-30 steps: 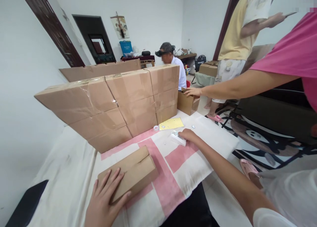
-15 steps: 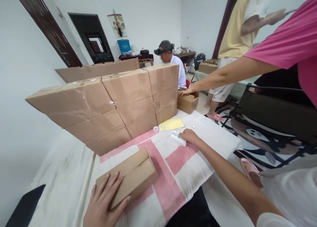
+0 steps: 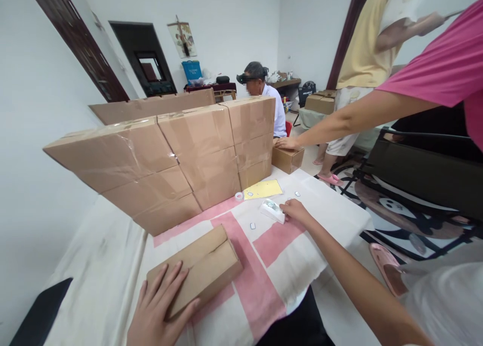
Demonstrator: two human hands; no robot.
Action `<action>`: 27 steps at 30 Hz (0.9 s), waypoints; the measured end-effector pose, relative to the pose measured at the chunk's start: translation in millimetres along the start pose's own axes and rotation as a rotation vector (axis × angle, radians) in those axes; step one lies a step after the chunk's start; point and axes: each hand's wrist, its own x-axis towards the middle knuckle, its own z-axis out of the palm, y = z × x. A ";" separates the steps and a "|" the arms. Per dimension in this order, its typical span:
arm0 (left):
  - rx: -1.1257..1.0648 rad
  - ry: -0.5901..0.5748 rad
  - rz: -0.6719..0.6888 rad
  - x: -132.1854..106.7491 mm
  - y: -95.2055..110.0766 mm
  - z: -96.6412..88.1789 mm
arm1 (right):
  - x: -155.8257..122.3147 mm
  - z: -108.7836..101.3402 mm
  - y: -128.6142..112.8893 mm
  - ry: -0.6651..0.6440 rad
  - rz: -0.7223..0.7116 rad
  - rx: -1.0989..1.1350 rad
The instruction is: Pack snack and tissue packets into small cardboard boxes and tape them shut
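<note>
your left hand spread open on closed cardboard box; your right hand curled at white box, grip unclear, box's contents indistinct.

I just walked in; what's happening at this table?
One person's left hand lies spread on a brown cardboard box, while their right hand has its fingers at the right end of a small white box. A flat yellow sheet lies just beyond, before a stacked wall of taped brown cartons. Beside the wall's right end, another person's hand, its arm in a pink sleeve, rests on a second brown cardboard box.
</note>
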 end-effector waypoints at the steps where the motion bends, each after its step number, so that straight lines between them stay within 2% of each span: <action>1: -0.003 -0.005 -0.003 -0.4 0.0 -0.1 | -0.6 1.0 3.1 0.009 -0.006 0.029; 6: -0.036 0.011 -0.039 2.0 6.3 -3.4 | -0.5 6.1 18.6 0.020 -0.026 0.175; 12: -0.063 0.021 -0.062 5.6 11.2 -5.5 | 9.4 7.0 31.4 -0.060 -0.013 0.338; 19: -0.044 -0.052 -0.084 -1.7 0.6 -0.7 | 15.6 5.2 37.4 -0.148 0.026 0.434; 27: -0.074 -0.025 -0.115 5.1 9.3 -7.8 | 12.4 1.0 39.5 -0.198 0.030 0.508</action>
